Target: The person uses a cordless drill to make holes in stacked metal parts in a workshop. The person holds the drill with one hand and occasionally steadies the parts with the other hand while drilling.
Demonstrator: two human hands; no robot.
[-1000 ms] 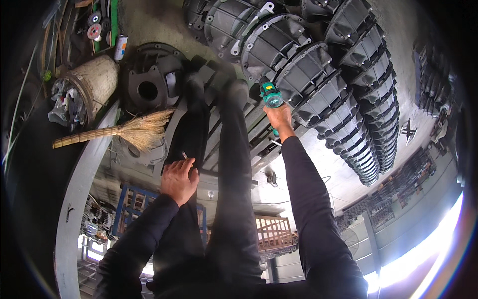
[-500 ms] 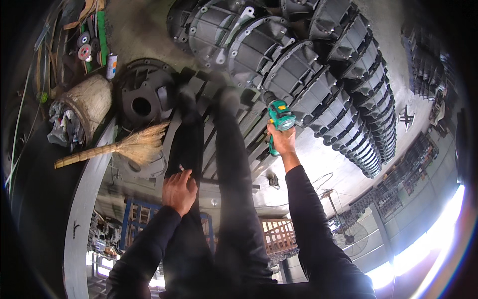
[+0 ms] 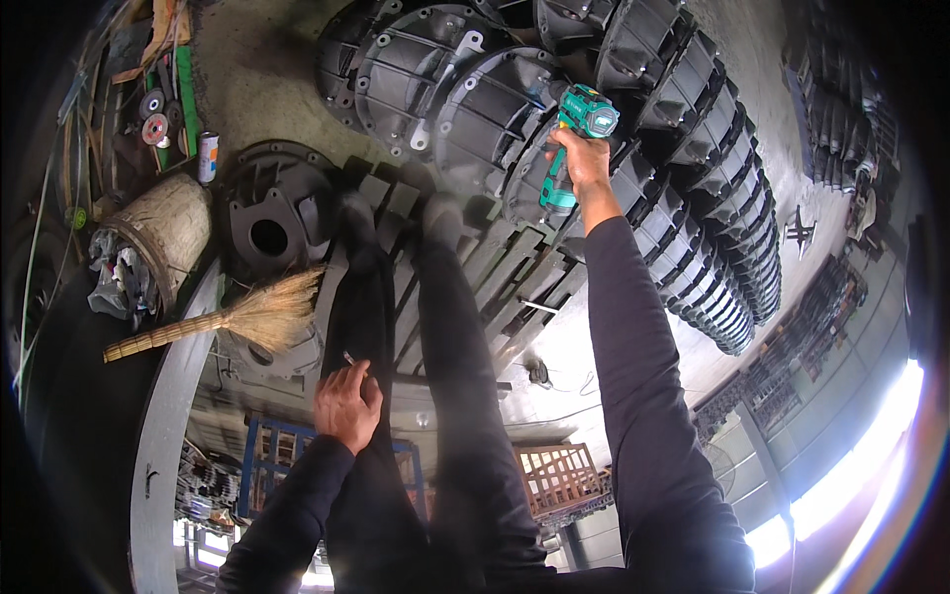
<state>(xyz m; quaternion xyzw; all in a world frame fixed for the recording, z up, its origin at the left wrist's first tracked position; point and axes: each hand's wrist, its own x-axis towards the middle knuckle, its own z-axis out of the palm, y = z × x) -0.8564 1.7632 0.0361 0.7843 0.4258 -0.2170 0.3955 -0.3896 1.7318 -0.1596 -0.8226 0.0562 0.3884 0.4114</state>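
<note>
My right hand [image 3: 584, 163] is stretched out ahead and grips a green cordless driver [image 3: 576, 139] by its handle. The tool's head is held against one of the dark grey round cast housings [image 3: 495, 109]. My left hand [image 3: 346, 406] rests on my left thigh with its fingers curled, and a small thin pale piece [image 3: 348, 359] sticks out above them. My legs in black trousers [image 3: 445, 396] stand on a stack of flat grey metal bars [image 3: 505, 267].
Rows of ribbed round housings [image 3: 712, 228] run off to the right. To the left are a round casting with a centre hole [image 3: 267, 236], a straw broom [image 3: 228, 322], a woven basket of rags [image 3: 158, 247], a spray can [image 3: 207, 156] and grinding discs [image 3: 155, 129].
My right hand has carried the green driver further out, up to the housings. My left hand has closed its fingers and stayed on the thigh.
</note>
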